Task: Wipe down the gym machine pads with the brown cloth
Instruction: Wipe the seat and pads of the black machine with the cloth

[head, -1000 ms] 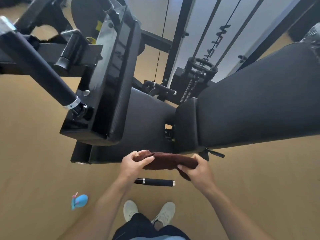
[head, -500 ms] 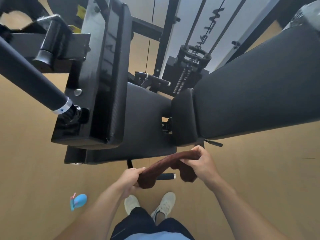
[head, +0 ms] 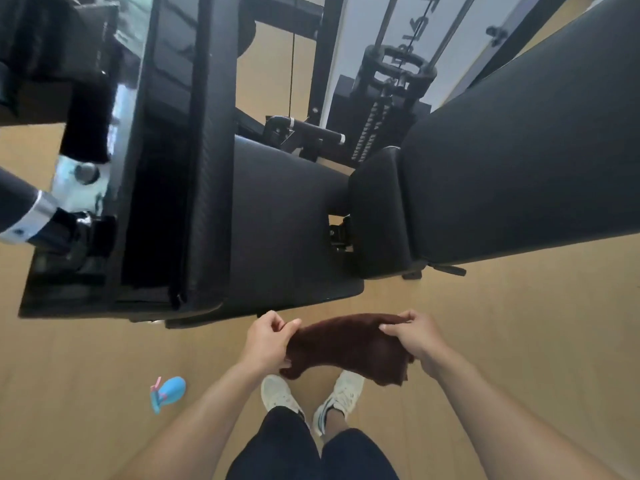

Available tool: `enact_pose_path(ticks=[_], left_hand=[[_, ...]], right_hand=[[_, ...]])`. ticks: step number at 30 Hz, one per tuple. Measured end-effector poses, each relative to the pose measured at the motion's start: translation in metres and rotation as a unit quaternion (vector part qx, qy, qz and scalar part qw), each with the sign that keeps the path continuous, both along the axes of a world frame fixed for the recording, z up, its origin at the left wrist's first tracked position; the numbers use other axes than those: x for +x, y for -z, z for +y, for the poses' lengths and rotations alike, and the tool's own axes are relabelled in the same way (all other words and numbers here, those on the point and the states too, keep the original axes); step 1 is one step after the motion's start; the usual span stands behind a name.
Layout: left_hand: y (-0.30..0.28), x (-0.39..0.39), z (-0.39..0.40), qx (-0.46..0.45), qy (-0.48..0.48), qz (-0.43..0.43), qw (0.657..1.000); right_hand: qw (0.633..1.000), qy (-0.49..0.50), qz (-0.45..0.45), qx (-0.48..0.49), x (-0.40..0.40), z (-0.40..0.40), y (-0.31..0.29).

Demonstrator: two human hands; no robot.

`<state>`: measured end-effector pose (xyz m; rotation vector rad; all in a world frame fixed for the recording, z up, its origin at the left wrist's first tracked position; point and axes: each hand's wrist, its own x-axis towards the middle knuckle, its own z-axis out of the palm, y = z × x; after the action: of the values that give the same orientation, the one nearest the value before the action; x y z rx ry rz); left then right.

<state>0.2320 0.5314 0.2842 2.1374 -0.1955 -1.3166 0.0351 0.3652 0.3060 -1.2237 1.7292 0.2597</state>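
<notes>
I am standing in my white sneakers on the tan wooden floor, and I am holding the dark brown terry cloth in the air between both hands, just short of the machine and touching none of it. My left hand is pinching the cloth's left end, fingers curled round a fold with the thumb on top. My right hand is gripping the right end from above, fingers bent over the upper edge, while a corner is hanging down below it. Both forearms are reaching forward and slightly inward, wrists about level.

As I judge it, I am still readying the cloth, bunching or refolding it; whether any pad has been wiped I cannot tell, since no surface is showing a streak or wet mark. Just beyond my knuckles the flat black vinyl seat pad is lying nearest. To its right the broad black padded backrest is slanting up and away, and to the left the tall black upright pad is standing on edge. A small blue spray bottle is lying on the floor to my left.
</notes>
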Motion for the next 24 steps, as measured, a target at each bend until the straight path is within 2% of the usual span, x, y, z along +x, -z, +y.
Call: enact_pose_path(ticks=[3, 5, 8, 9, 10, 13, 15, 20, 24], left_hand=[[0.009, 0.004, -0.031, -0.070, 0.020, -0.041, 0.997], [0.017, 0.012, -0.052, -0.113, 0.050, -0.063, 0.990], [0.033, 0.027, -0.066, -0.160, 0.015, -0.096, 0.982], [0.040, 0.034, -0.067, -0.160, -0.003, -0.132, 0.978], [0.048, 0.041, -0.065, -0.149, -0.012, -0.167, 0.975], [0.077, 0.052, -0.057, -0.117, 0.005, -0.182, 0.976], [0.093, 0.047, -0.054, -0.105, 0.040, -0.191, 0.975], [0.118, 0.035, -0.058, -0.122, 0.057, -0.256, 0.957], [0.130, 0.034, -0.074, -0.126, 0.106, -0.287, 0.944]], right_hand=[[0.996, 0.022, 0.003, -0.091, 0.025, -0.014, 0.016], [0.991, 0.026, -0.082, -0.104, 0.054, -0.017, 0.025], [0.957, 0.057, -0.282, 0.044, 0.102, -0.008, 0.042], [0.946, 0.056, -0.311, 0.069, 0.111, -0.005, 0.055], [0.947, 0.044, -0.313, 0.052, 0.116, 0.000, 0.068], [0.962, -0.060, -0.217, -0.156, 0.104, 0.013, 0.119], [0.937, -0.178, -0.165, -0.251, 0.093, 0.022, 0.148], [0.841, -0.399, -0.118, -0.345, 0.122, 0.019, 0.195], [0.822, -0.417, -0.160, -0.354, 0.127, 0.005, 0.221]])
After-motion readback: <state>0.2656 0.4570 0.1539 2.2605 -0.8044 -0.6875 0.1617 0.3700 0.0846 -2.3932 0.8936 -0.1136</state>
